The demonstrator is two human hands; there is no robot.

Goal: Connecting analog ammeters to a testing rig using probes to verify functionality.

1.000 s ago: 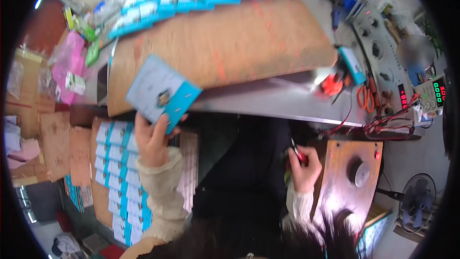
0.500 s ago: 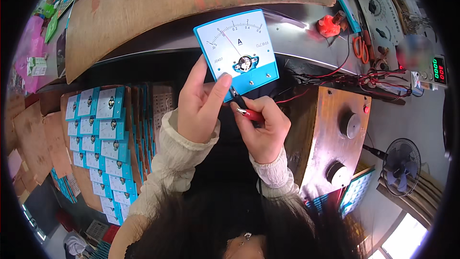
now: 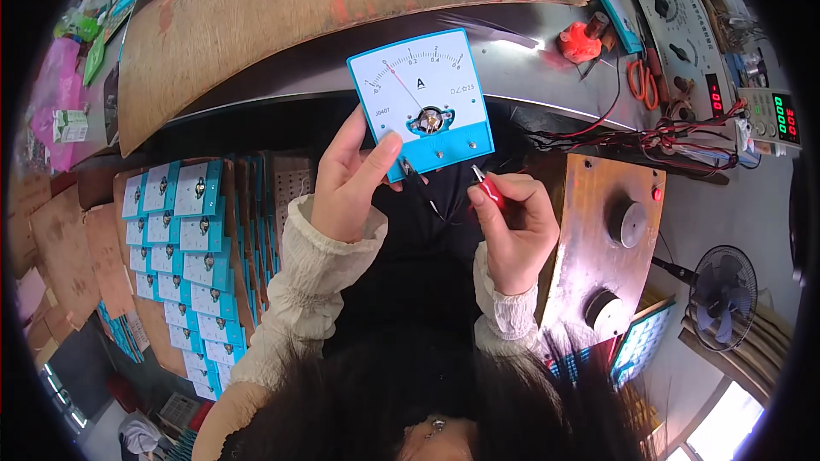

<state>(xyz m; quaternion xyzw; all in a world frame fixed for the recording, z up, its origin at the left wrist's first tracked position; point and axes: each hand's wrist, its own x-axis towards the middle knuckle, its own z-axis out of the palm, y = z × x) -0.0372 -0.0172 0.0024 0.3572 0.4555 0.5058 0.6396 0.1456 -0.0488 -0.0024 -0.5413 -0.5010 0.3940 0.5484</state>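
My left hand (image 3: 354, 175) grips the lower left corner of an ammeter (image 3: 423, 77) with a white dial, red needle and blue base strip, thumb on its front. Through a round opening low on the dial its metal movement shows. A black alligator clip (image 3: 416, 179) hangs from the left end of the blue strip, where two more metal terminals sit to the right. My right hand (image 3: 517, 226) pinches a red alligator clip (image 3: 490, 189), its metal jaws pointing up, a little below the meter's right corner and apart from it.
At left, a board bears rows of similar meters (image 3: 203, 226). A curved wooden board (image 3: 299, 26) lies on the metal bench. Toward the right are a red lump-shaped object (image 3: 581, 41), orange-handled scissors (image 3: 642, 85), tangled wires (image 3: 632, 145), a box with two knobs (image 3: 602, 248), a digital display (image 3: 781, 117) and a fan (image 3: 723, 297).
My right hand has moved right, away from the black clip, carrying the red clip. The black clip now hangs on the meter without my right hand at it. The meter has tilted slightly.
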